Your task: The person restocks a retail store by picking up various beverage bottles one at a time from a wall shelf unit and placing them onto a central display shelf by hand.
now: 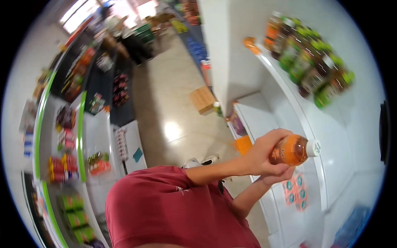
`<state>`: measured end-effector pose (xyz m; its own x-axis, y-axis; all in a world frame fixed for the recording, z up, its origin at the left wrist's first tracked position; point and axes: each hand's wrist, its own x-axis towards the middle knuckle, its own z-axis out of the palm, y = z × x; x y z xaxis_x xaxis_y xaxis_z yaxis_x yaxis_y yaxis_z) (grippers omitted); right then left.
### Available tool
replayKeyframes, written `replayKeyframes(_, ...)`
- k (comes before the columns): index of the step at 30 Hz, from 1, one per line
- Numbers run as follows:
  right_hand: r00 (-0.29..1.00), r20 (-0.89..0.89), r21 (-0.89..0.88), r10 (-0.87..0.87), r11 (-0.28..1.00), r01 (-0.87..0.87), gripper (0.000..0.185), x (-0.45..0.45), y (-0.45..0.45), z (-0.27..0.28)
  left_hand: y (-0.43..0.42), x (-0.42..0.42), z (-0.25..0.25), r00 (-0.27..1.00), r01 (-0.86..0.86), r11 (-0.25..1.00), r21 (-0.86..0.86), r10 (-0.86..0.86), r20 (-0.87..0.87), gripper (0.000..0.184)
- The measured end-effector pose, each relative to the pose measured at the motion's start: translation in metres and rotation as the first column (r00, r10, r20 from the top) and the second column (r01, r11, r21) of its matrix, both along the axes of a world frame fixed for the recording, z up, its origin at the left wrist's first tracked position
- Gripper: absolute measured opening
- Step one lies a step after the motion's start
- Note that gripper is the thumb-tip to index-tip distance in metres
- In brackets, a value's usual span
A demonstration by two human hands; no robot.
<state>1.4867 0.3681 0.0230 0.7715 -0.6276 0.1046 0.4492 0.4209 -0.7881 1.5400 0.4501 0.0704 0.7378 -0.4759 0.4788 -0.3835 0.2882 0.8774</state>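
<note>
My left hand (265, 153) is wrapped round a bottle of orange drink (291, 150) with a white cap, its cap end pointing right. The orange label faces up toward me, with darker liquid visible near the neck. My right hand (278, 176) is just below the left one, close against the underside of the bottle. Its fingers are mostly hidden, so I cannot see whether they grip it. Behind the bottle is a white shelf (308, 124). Several drink bottles (306, 62), mostly with green caps, stand on the upper shelf.
Pink-and-white packs (295, 191) lie on a lower shelf. An orange box (244, 145) is beside my left forearm. A cardboard box (202, 99) sits on the aisle floor (173, 82). Stocked shelves (80, 140) line the left side, and a person (134, 43) is far down the aisle.
</note>
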Motion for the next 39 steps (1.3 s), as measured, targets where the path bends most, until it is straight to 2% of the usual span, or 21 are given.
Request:
replayKeyframes(2, 0.996, -0.051, 0.045, 0.08, 0.996, -0.078, 0.068, 0.018, 0.022, 0.005, 0.019, 0.01, -0.012, 0.992, -0.126, 0.991, -0.036, 0.126, -0.001, 0.071)
replayKeyframes(6, 0.976, 0.105, 0.15, 0.192, 0.967, -0.207, 0.055, 0.049, 0.08, 0.004, 0.081, 0.023, -0.009, 0.93, -0.368, 0.93, -0.005, 0.367, 0.028, 0.074)
replayKeyframes(9, 0.929, 0.088, 0.099, 0.359, 0.925, -0.367, 0.056, 0.071, 0.127, 0.004, 0.133, 0.033, -0.004, 0.825, -0.55, 0.834, -0.031, 0.549, 0.136, 0.074)
replayKeyframes(12, 0.853, 0.06, 0.036, 0.519, 0.853, -0.521, 0.056, 0.091, 0.181, 0.005, 0.186, 0.044, -0.009, 0.712, -0.68, 0.722, -0.125, 0.692, 0.124, 0.073)
replayKeyframes(18, 0.655, 0.034, -0.101, 0.755, 0.654, -0.749, 0.057, 0.129, 0.298, 0.006, 0.311, 0.057, 0.007, 0.497, -0.833, 0.521, -0.186, 0.852, 0.163, 0.073)
replayKeyframes(22, 0.512, 0.006, -0.166, 0.859, 0.506, -0.846, 0.057, 0.146, 0.372, 0.007, 0.38, 0.063, 0.001, 0.326, -0.897, 0.355, -0.263, 0.934, 0.15, 0.072)
replayKeyframes(25, 0.391, -0.027, -0.195, 0.92, 0.378, -0.905, 0.057, 0.152, 0.423, 0.005, 0.429, 0.049, -0.004, 0.282, -0.939, 0.283, -0.195, 0.959, 0.031, 0.072)
replayKeyframes(28, 0.282, -0.042, -0.191, 0.959, 0.269, -0.944, 0.057, 0.147, 0.474, -0.001, 0.469, 0.036, -0.009, 0.045, -0.981, 0.041, -0.19, 0.999, -0.016, 0.069)
replayKeyframes(29, 0.286, -0.036, -0.172, 0.958, 0.275, -0.946, 0.059, 0.141, 0.492, -0.004, 0.481, 0.029, -0.01, -0.011, -0.984, -0.015, -0.177, 1.0, -0.027, 0.068)
replayKeyframes(32, 0.066, -0.076, -0.166, 0.995, 0.053, -0.985, 0.059, 0.125, 0.533, 0.009, 0.515, 0.01, -0.012, -0.181, -0.965, -0.177, -0.195, 0.983, 0.005, 0.067)
replayKeyframes(33, -0.033, -0.014, -0.276, 0.999, -0.035, -0.96, 0.058, 0.127, 0.549, 0.011, 0.524, 0.003, -0.013, -0.227, -0.96, -0.22, -0.171, 0.974, 0.021, 0.066)
replayKeyframes(37, -0.225, 0.016, -0.224, 0.974, -0.215, -0.951, 0.059, 0.129, 0.588, -0.002, 0.552, -0.005, -0.016, -0.376, -0.919, -0.365, -0.148, 0.925, 0.049, 0.064)
replayKeyframes(39, -0.252, 0.015, -0.197, 0.968, -0.244, -0.95, 0.06, 0.133, 0.603, -0.004, 0.565, -0.001, -0.017, -0.404, -0.911, -0.396, -0.119, 0.913, 0.061, 0.064)
